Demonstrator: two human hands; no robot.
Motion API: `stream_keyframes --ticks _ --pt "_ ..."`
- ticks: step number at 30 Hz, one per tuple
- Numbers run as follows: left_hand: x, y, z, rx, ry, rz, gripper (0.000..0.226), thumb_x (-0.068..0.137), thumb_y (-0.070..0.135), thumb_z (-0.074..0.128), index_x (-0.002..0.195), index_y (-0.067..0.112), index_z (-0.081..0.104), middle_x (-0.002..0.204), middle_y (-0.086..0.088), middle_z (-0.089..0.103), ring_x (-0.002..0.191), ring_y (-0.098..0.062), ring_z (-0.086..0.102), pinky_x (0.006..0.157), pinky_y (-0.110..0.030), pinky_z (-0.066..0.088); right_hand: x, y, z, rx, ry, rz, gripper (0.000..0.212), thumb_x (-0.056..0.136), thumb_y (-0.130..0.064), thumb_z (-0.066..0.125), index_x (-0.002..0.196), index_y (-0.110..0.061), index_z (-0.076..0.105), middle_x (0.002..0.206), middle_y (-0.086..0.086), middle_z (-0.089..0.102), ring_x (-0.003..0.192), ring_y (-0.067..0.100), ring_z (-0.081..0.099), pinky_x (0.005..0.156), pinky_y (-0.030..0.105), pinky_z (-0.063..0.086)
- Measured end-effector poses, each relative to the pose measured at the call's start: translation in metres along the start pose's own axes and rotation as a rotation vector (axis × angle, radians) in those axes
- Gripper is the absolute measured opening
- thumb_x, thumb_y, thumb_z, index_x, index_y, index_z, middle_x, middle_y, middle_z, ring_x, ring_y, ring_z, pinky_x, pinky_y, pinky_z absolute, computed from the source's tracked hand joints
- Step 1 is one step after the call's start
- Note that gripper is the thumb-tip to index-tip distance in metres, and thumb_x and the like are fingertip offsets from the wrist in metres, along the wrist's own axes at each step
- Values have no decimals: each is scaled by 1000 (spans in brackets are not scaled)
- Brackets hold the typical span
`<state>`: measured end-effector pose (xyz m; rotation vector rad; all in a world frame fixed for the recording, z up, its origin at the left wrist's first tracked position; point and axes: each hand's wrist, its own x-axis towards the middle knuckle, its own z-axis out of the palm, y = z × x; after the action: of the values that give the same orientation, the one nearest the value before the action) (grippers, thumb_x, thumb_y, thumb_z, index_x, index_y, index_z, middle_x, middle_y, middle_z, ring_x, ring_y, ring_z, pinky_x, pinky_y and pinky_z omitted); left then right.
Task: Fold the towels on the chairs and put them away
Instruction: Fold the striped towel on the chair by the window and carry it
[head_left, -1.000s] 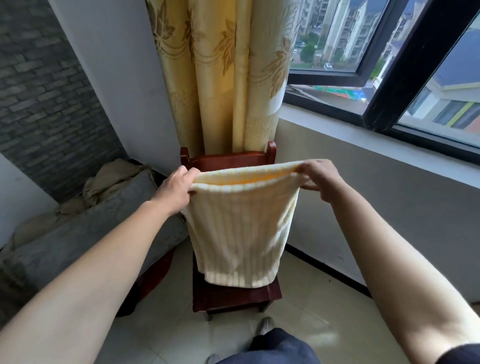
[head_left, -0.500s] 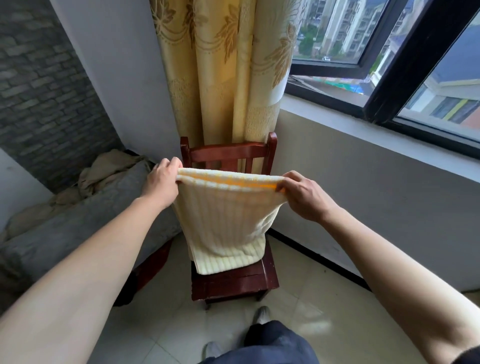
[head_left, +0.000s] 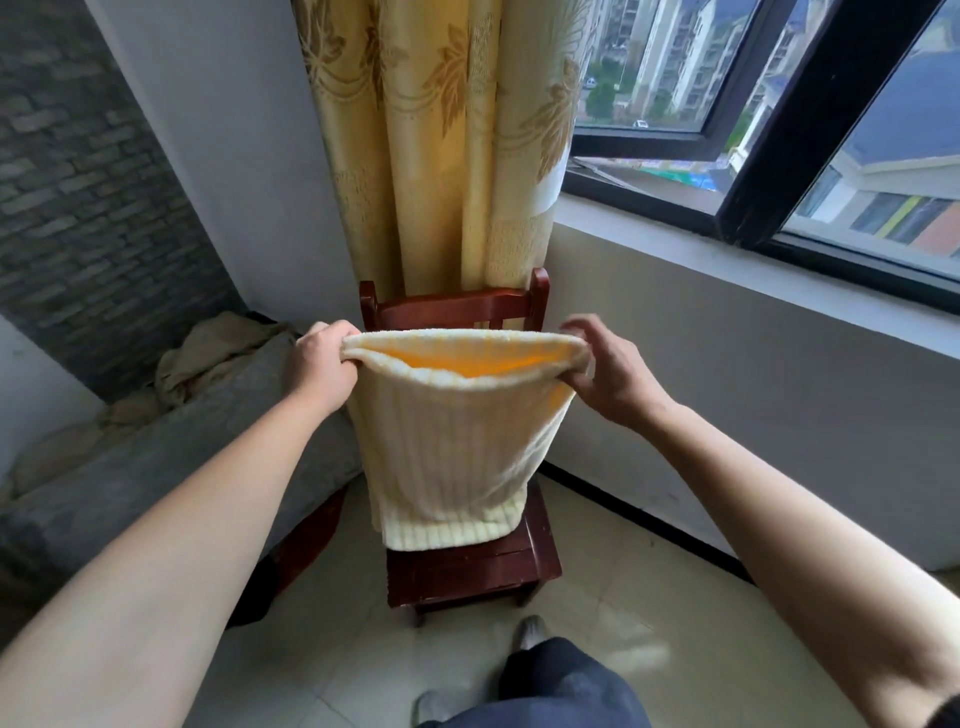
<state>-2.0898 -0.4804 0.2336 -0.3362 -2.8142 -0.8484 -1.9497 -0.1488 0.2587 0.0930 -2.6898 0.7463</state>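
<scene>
A cream ribbed towel (head_left: 452, 447) with an orange inner side hangs doubled in front of a dark red wooden chair (head_left: 467, 571). My left hand (head_left: 324, 366) grips its upper left corner and my right hand (head_left: 605, 371) pinches its upper right corner. The two layers gape apart at the top, showing the orange inside. The towel's lower edge rests on the chair seat. The chair back (head_left: 457, 304) shows just above the towel.
A yellow patterned curtain (head_left: 441, 140) hangs behind the chair. A grey sofa (head_left: 156, 478) with crumpled beige cloth (head_left: 218, 348) stands at the left. A black-framed window (head_left: 779, 130) and its sill run along the right wall. My feet (head_left: 530, 631) are on the tiled floor.
The towel has come down from chair-back height until its lower edge rests on the seat. Between the last two frames my hands moved apart and the top layers opened.
</scene>
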Motion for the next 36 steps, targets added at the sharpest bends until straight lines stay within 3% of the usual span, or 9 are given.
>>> stream_keyframes --ticks 2,5,9,13,15,18,27,32,36 --pt "-2 -1 5 -214 -40 -91 28 74 -3 54 84 20 67 89 -7 56 76 -22 49 66 -26 39 0 1 1 117 -45 172 74 80 -7 71 146 -21 39 109 -3 61 100 15 59 89 23 42" --pt "-10 0 8 -574 -127 -249 29 78 -7 57 75 21 64 76 -7 60 62 -19 48 54 -25 37 -1 8 1 50 -95 218 46 83 -6 70 127 -20 63 108 2 54 107 18 55 85 15 34" --pt "-19 10 3 -728 -127 -266 33 78 -12 55 80 20 63 77 -3 61 74 -16 52 62 -27 42 -2 3 -11 53 -42 127 30 84 0 68 112 -9 67 116 10 57 120 23 49 93 21 36" --pt "-17 16 -9 -644 -107 -192 33 78 -13 59 85 19 62 81 1 62 73 -11 54 67 -23 45 10 6 -24 63 -76 135 29 90 -4 62 117 -14 61 104 6 63 98 29 61 86 41 54" --pt "-12 18 -15 -567 -73 -150 32 77 -13 61 93 15 62 87 0 64 77 -13 58 73 -27 49 19 8 -28 19 -96 105 30 92 -7 57 120 -17 57 101 4 64 84 23 59 76 36 53" --pt "2 23 -21 -459 -57 -134 32 78 -9 62 98 15 67 92 -3 68 84 -16 60 78 -30 49 40 10 -29 -66 -75 15 34 90 -2 55 122 -14 57 112 11 65 94 27 58 80 25 40" --pt "67 66 -51 -301 128 -76 26 78 -5 56 91 15 68 86 -7 67 80 -20 59 70 -30 46 110 9 -51 -110 153 3 35 89 0 51 123 -6 60 111 24 56 93 41 60 79 31 42" --pt "35 74 -72 -207 135 -7 32 74 0 56 83 29 65 93 -11 66 87 -31 62 75 -38 51 78 -2 -72 -107 171 -35 35 91 -2 51 125 -7 59 114 23 55 93 41 59 80 38 46" --pt "-43 75 -57 -71 36 42 33 73 -5 54 90 19 68 91 -6 58 86 -28 55 70 -30 39 5 17 -63 -114 72 -75 38 87 -1 53 124 -12 57 113 17 54 91 38 59 81 38 49"
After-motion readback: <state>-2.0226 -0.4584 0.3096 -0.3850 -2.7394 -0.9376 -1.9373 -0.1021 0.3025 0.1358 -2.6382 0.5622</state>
